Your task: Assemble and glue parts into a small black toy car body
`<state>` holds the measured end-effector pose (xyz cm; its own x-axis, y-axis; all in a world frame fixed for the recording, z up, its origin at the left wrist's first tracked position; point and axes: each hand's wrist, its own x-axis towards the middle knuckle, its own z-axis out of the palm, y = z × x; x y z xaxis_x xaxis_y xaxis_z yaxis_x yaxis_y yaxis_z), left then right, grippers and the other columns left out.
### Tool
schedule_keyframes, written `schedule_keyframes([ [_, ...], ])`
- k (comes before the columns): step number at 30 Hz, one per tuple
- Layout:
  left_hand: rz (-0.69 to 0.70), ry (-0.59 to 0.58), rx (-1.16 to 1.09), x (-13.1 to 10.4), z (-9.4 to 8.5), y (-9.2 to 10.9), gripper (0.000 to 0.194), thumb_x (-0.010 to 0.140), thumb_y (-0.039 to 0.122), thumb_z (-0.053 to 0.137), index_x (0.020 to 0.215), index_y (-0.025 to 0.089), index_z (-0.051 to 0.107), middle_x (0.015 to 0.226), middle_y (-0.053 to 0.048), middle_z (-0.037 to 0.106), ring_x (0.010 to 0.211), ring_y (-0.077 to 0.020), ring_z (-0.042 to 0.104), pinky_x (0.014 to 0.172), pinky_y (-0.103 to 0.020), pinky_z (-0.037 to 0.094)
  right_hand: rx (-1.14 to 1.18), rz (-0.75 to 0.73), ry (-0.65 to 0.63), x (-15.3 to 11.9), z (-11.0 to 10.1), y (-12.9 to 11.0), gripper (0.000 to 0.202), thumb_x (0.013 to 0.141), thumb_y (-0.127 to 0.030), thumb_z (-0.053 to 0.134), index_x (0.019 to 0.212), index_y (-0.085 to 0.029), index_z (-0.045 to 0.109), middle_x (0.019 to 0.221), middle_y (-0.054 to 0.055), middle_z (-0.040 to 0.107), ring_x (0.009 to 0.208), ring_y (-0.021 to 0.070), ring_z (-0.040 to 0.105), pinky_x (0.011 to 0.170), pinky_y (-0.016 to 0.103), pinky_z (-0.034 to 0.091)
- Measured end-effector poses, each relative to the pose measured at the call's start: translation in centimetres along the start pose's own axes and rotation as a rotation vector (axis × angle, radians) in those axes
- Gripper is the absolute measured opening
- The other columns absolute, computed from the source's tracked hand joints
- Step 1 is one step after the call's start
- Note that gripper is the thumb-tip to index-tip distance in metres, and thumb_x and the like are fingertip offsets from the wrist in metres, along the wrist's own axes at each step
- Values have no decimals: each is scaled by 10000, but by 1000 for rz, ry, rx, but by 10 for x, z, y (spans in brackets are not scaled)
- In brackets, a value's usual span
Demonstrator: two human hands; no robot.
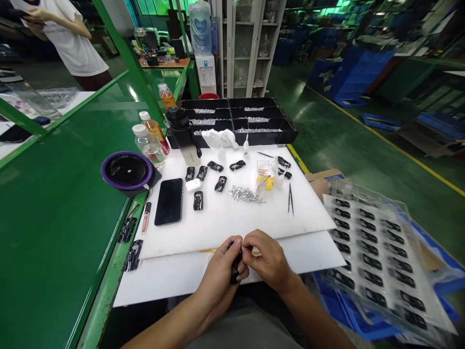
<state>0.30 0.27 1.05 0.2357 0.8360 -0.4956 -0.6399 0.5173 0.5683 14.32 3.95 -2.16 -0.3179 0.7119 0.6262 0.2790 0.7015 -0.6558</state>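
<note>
My left hand point(222, 271) is wrapped round a small black car body point(235, 264) at the front edge of the white board point(232, 218). Pinched fingers of my right hand point(267, 257) touch its upper end; what they grip, if anything, is too small to see. Farther back on the board lie several similar black car bodies, one of them point(198, 200) left of centre. A loose pile of small silvery parts point(245, 194) is beside a clear bag with yellow pieces point(268, 182). Black tweezers point(290, 199) rest at the right.
A phone point(169, 201), a cutter point(146, 217), bottles point(154, 131) and a purple-rimmed round device point(127, 170) are at the left. Divided black bins point(232, 139) stand behind. Trays of black car bodies point(385, 252) are at the right. A person point(78, 43) stands back left.
</note>
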Motion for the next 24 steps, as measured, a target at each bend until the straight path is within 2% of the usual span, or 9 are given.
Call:
schedule_keyframes([
  [9, -40, -2, -29, 1, -3, -2, 326, 882, 393, 767, 811, 158, 552, 638, 59, 418, 549, -55, 319, 508, -194, 295, 21, -4, -20, -9, 5, 5, 144, 978, -81, 527, 958, -220, 556, 834, 25, 600, 757, 171, 591, 666, 288, 534],
  [16, -40, -25, -17, 2, -4, -2, 289, 886, 367, 758, 835, 150, 573, 668, 47, 445, 547, -54, 331, 512, -206, 301, 54, 50, 20, -8, 3, 3, 185, 952, -64, 560, 1054, -217, 578, 834, 9, 600, 723, 149, 583, 678, 271, 518],
  [24, -52, -51, -2, 1, -6, -3, 271, 929, 355, 706, 812, 150, 571, 646, 43, 436, 548, -60, 343, 525, -211, 302, 72, 38, 6, -5, 0, 2, 191, 928, -36, 562, 979, -220, 559, 807, 2, 583, 711, 142, 573, 655, 259, 498],
])
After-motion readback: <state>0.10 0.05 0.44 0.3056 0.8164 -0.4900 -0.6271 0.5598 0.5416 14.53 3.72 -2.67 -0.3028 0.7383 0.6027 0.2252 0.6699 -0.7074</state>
